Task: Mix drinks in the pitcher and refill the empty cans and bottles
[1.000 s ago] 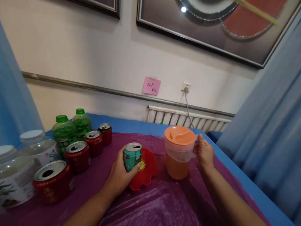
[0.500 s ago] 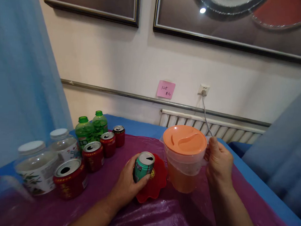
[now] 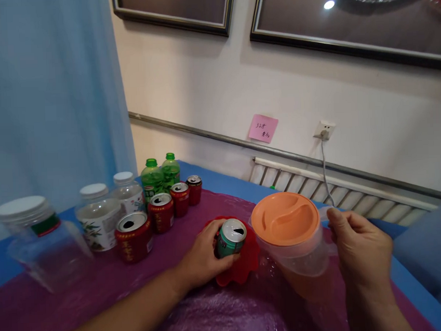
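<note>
My left hand (image 3: pixel 205 255) is wrapped round an opened green drink can (image 3: pixel 231 239), its silver top facing up. Under the can lies a red dish with a wavy rim (image 3: pixel 250 261). In my right hand (image 3: pixel 364 247) is the handle of a clear plastic pitcher (image 3: pixel 305 268). An orange lid (image 3: pixel 285 218) covers the pitcher, and orange-brown liquid shows through its wall. The pitcher leans to the left, its lid side close to the can. No stream of liquid can be made out between them.
Opened red cans (image 3: pixel 134 238) stand in a row on the purple sheet (image 3: pixel 196 301), left of my left hand. Behind and beside them are green bottles (image 3: pixel 152 180), white-lidded jars (image 3: pixel 99 218) and a large clear jar (image 3: pixel 46 244). A radiator (image 3: pixel 289 177) runs along the wall.
The pitcher has tipped from nearly upright to leaning left. My left hand still holds the can over the red dish. The whole view has shifted, bringing the large clear jar into sight.
</note>
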Motion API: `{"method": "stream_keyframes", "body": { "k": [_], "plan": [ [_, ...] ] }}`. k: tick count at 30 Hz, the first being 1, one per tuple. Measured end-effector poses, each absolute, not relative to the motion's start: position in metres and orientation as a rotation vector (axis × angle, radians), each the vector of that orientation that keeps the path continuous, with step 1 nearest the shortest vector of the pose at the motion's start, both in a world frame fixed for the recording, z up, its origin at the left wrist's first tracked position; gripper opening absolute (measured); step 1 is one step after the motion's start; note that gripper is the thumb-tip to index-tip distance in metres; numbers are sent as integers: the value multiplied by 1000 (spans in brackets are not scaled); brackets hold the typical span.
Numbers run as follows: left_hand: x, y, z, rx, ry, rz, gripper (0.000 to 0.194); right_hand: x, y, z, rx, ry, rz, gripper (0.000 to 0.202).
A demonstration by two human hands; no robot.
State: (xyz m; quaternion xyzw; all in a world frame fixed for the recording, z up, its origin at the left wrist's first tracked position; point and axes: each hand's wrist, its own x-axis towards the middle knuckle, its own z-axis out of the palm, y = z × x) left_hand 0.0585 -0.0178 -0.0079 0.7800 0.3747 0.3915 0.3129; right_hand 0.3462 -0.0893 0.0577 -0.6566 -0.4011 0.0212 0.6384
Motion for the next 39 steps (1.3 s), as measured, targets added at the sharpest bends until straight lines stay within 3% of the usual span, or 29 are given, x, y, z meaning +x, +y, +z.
{"method": "stream_keyframes", "body": {
  "k": [10,18,39],
  "plan": [
    [57,-18,-15,2147,960,1012,72,342,-94,59,-1636,-984,-69,58],
    [55,-17,-12,2175,971,954,65,343,-93,56,-1663,-976,-11,56],
    [54,-17,-16,2188,948,943,67,337,-94,55,-1752,-1024,-44,58]
  ]
}}
